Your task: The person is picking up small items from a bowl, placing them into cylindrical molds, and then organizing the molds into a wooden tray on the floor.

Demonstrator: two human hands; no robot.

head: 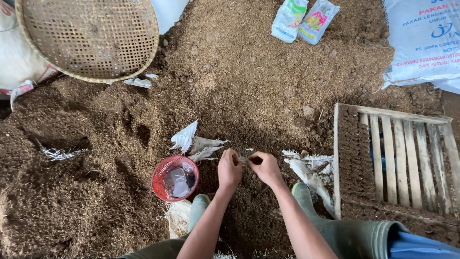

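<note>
Both hands, left [229, 169] and right [265, 167], are pinching a small strip [244, 160] between closed fingers above the soil floor [120, 144]. A red bowl [161, 170] is sitting just beside the left hand.

A worker is wearing tall olive-green rubber boots, the left boot [198, 211] and right boot [335, 225] both dusted with husk, with blue trousers [421, 245] showing above one cuff; forearms are going bare, sleeveless.

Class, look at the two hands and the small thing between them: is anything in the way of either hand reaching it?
Nothing visible is. The left hand and right hand both already pinch the small pale scrap directly, above the brown soil.
</note>
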